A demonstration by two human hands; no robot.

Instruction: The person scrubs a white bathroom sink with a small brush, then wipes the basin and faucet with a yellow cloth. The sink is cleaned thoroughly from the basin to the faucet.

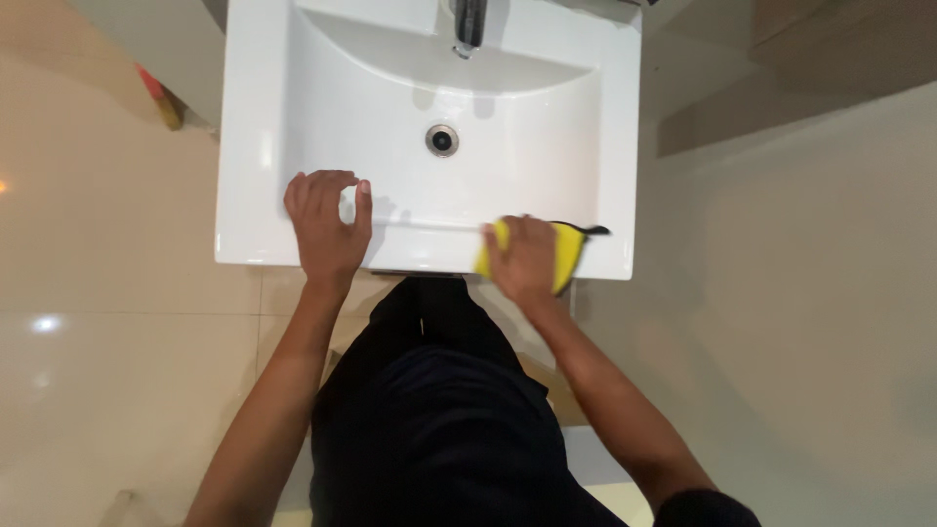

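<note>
Your left hand (327, 229) rests on the front rim of the white sink (249, 146), fingers curled loosely and holding nothing. The drain (442, 140) sits mid-basin below the tap (468, 24). Your right hand (522, 259) presses flat on a yellow cloth (569, 249) lying on the front rim's right side.

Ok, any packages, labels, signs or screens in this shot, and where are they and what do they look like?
None in view. Only a white sink with its tap and drain, the left hand resting on its front rim, and the right hand pressing a yellow cloth on that rim.
</note>
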